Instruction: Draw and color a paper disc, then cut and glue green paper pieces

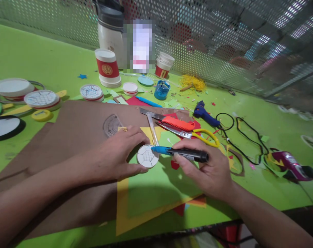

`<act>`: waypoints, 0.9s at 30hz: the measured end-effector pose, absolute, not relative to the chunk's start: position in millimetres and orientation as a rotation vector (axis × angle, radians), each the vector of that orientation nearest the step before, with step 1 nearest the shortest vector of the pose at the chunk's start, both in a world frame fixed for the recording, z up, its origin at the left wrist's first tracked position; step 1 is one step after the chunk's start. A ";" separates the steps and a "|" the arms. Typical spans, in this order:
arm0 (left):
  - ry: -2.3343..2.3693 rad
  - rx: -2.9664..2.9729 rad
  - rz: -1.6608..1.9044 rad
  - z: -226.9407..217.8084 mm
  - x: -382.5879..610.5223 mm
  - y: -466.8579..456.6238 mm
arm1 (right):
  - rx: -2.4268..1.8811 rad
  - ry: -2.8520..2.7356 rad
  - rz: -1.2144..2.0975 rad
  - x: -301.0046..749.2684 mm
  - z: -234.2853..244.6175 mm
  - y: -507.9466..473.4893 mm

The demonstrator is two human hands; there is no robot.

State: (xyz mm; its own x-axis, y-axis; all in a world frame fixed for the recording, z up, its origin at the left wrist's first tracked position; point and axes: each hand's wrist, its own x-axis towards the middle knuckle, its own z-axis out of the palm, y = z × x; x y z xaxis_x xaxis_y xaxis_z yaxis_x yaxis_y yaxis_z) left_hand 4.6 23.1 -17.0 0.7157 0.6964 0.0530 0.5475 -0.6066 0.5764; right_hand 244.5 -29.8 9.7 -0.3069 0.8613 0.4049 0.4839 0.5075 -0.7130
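Between thumb and fingers, my left hand (128, 151) holds a small white disc (147, 157) at its edge. Dark lines like a football's panels cover its face, with blue hatching in the middle. My right hand (205, 165) grips a black and blue marker (184, 153), whose blue tip meets the disc's upper right rim. Under both hands lie a green sheet (156, 193) and a yellow sheet (122, 213), on brown cardboard (76, 137). Just beyond are an orange utility knife (178, 123), yellow-handled scissors (204, 137) and a clear protractor (112, 125).
Patterned round lids (91, 92) and a red-white paper cup (107, 69) stand at the back left. A blue paint jar (162, 90) is behind the cardboard. To the right lie a blue glue gun (205, 114), its black cord (249, 134) and a purple tool (291, 165).
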 end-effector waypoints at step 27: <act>0.947 2.385 0.383 -14.0 6.3 23.3 | -1.088 -1.975 0.600 243.7 7.5 -28.6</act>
